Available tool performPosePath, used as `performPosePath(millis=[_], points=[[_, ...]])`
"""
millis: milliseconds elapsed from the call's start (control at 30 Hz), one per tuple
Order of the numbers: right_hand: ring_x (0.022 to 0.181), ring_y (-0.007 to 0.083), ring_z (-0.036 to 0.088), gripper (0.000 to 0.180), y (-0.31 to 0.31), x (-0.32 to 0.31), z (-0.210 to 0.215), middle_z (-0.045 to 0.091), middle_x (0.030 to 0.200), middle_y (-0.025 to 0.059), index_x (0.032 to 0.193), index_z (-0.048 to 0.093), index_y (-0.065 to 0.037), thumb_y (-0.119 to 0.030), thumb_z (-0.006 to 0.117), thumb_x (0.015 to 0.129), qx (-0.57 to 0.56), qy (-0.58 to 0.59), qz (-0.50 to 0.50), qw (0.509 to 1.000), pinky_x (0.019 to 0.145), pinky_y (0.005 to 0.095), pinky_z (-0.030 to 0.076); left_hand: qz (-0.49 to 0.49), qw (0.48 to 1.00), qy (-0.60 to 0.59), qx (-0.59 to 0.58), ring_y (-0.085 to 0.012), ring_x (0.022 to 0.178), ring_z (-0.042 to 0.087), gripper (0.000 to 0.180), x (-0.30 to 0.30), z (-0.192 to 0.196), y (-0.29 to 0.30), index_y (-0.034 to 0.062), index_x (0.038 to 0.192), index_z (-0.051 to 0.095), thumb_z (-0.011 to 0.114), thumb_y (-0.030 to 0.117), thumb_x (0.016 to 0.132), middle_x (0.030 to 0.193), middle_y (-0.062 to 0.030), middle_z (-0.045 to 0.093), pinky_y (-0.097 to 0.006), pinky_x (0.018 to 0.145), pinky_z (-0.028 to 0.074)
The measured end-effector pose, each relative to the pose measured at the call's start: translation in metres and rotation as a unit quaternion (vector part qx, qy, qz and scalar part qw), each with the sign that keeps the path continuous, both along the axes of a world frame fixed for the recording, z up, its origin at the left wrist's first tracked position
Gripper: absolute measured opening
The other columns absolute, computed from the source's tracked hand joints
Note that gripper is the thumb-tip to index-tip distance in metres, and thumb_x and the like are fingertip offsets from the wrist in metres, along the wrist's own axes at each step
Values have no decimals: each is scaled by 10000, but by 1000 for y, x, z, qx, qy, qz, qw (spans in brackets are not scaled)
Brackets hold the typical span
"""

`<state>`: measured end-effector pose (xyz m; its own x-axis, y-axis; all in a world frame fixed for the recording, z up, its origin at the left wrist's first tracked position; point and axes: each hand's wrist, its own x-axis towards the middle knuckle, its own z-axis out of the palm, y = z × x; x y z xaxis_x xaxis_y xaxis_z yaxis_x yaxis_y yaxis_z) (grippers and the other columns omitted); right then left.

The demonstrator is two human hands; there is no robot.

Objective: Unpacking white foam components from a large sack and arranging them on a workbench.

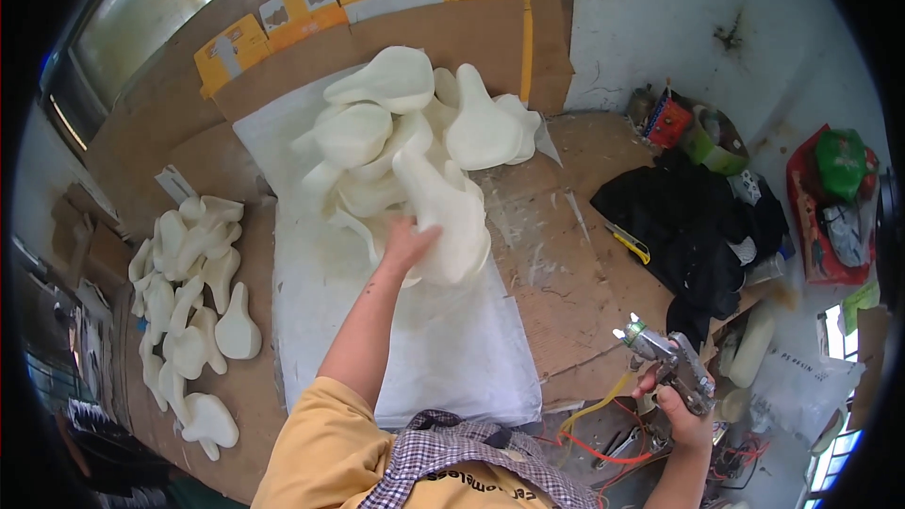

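Cardboard sheets cover the workbench [575, 273], with a white cloth [443, 349] laid across its middle. On the cloth's far end sits a heap of cream foam saddle pads [396, 123]. Left of the cloth, more such pads lie in a loose row [189, 292]. Right of the cloth, a black garment [688, 217] is bunched up, a yellow utility knife [629, 243] just beside it. The left hand [407, 243] reaches to the heap's near edge, fingers [424, 236] spread against 1 foam pad [443, 217], which stands above and right of them. The right hand [681, 412], off the cloth's near right corner, has its fingers wrapped tight around a metal spray gun [671, 363].
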<state>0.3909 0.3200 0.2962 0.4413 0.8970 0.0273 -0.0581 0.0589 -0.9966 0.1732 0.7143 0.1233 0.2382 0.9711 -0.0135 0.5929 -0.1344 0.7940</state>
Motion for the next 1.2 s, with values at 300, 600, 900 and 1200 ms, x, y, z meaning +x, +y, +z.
performPosePath(millis=[300,600,900,1200], points=[[782,173,603,577,23,-19,-36,597,882,83,1262,438,41,-185,676,788,-63,-35,75,995,727,301,488,-80,956,-205,-193,-222,947,603,728,-24,-19,-8,-52,1254,428,681,257,645,996,-137,637,-322,837,479],[784,163,599,545,76,-41,-39,614,847,80,1247,459,46,-169,669,792,-32,-77,112,990,734,289,479,-73,792,-603,57,-277,1219,414,697,-212,148,-7,46,1364,323,476,514,871,1344,-119,403,-418,1004,363],[803,145,592,513,130,-83,-4,628,876,86,1250,465,29,-113,662,799,-43,-90,156,983,717,286,478,150,886,-383,-213,-301,888,552,850,-139,78,140,85,1301,306,681,567,710,1162,-132,478,-397,579,521],[810,186,599,515,150,-119,71,612,883,123,1223,474,36,-44,650,746,10,-126,124,984,746,318,472,138,923,-347,-89,-224,905,596,681,-145,87,91,97,1377,271,506,51,739,1215,-113,492,-327,568,551]])
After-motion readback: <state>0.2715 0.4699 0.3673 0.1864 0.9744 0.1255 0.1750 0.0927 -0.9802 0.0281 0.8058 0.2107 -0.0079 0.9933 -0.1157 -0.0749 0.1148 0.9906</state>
